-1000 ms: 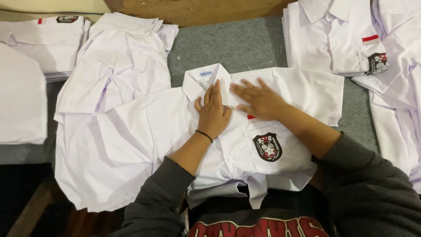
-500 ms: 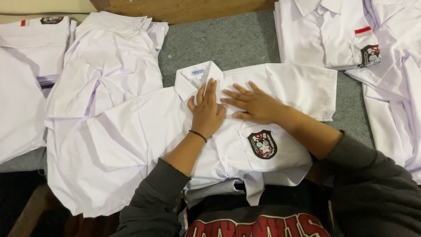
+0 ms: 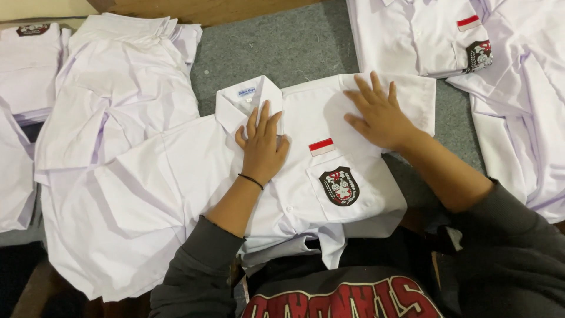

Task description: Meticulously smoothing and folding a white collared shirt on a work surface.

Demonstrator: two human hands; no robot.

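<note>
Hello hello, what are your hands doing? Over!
Left hand flat on white short-sleeved cotton shirt, by collar. Right hand flat on its sleeve. Nothing in the way.

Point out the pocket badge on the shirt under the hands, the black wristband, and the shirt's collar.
pocket badge (image 3: 338, 185), head view, middle of the dark shield.
black wristband (image 3: 251, 181), head view, band across the left wrist.
collar (image 3: 247, 101), head view, white fold below the neck label.

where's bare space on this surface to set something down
Only the grey mat shows bare: between the left shirt pile and right shirts, above the collar. Elsewhere shirts and both hands crowd it.
</note>
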